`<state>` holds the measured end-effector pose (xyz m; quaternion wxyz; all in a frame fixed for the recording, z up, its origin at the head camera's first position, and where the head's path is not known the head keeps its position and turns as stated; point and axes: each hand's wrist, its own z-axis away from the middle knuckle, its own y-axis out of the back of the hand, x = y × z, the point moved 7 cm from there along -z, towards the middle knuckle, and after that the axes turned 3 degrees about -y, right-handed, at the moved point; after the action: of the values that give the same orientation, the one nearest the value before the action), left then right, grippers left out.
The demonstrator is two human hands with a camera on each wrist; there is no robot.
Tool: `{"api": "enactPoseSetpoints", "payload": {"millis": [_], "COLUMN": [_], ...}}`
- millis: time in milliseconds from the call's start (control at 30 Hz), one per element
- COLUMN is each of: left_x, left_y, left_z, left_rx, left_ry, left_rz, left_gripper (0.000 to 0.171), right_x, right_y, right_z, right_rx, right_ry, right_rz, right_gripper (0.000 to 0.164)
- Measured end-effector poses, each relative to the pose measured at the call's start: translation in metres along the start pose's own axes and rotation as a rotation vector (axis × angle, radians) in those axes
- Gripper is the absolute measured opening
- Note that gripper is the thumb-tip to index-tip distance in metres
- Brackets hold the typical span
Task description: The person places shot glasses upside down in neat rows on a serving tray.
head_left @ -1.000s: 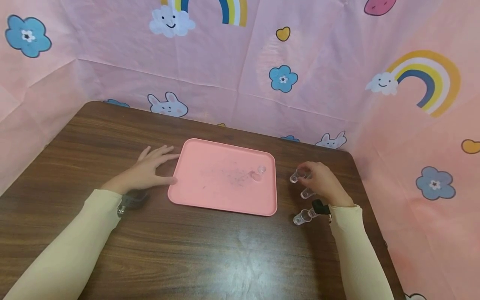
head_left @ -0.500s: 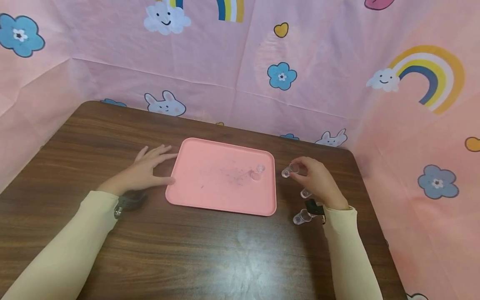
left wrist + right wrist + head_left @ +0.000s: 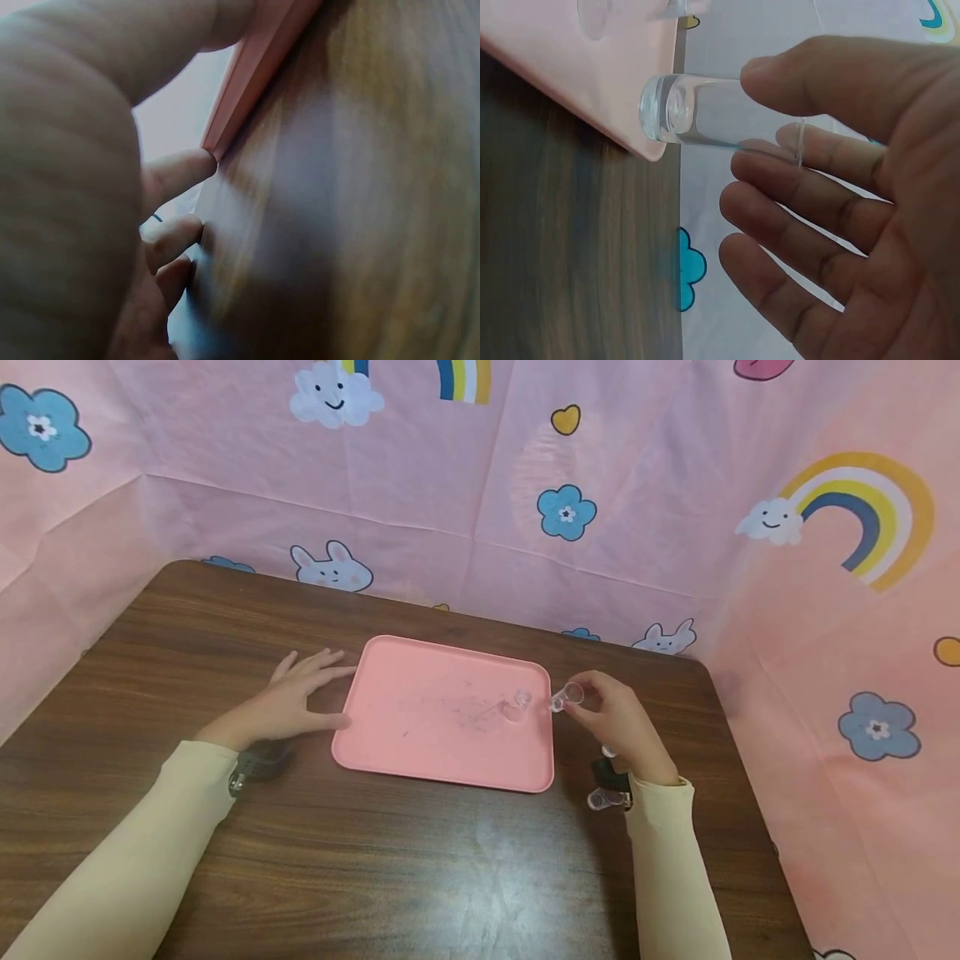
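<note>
My right hand (image 3: 621,722) pinches a small clear shot glass (image 3: 566,697) between thumb and fingers, just above the right edge of a pink tray (image 3: 427,727). In the right wrist view, the thumb lies on one side of that glass (image 3: 712,116) near its rim and fingertips on the other; its thick base points toward the tray. Another clear glass (image 3: 521,698) stands on the tray's right part. At the tray's left edge, my left hand (image 3: 281,702) rests with spread, fairly straight fingers. Its thumb and index finger touch the rim, as the left wrist view also shows.
To the right of the tray, more clear glasses stand on the brown wooden table (image 3: 360,860). One glass (image 3: 603,799) is partly hidden by the right wrist, another (image 3: 608,751) mostly so. Patterned pink cloth (image 3: 450,485) hangs behind the table and along its right side.
My right hand has lifted the shot glass from the group on the right and carried it leftward to the tray's edge. The left hand stays at the tray.
</note>
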<state>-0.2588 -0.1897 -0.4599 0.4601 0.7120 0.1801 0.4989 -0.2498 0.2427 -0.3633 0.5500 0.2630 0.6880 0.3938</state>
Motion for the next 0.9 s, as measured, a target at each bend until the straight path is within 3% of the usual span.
{"api": "enactPoseSetpoints", "payload": {"millis": [433, 900], "left_x": [-0.001, -0.004], "left_y": [-0.002, -0.002], "left_z": [0.0, 0.0], "left_rx": [-0.003, 0.0], "left_ry": [0.008, 0.006], "left_rz": [-0.002, 0.002], "left_gripper": [0.084, 0.084], "right_x": [-0.007, -0.011], "right_y": [-0.008, -0.015], "right_z": [0.003, 0.001], "right_rx": [0.039, 0.03], "right_ry": [0.031, 0.012], "right_rz": [-0.078, -0.076], "right_gripper": [0.03, 0.03]}}
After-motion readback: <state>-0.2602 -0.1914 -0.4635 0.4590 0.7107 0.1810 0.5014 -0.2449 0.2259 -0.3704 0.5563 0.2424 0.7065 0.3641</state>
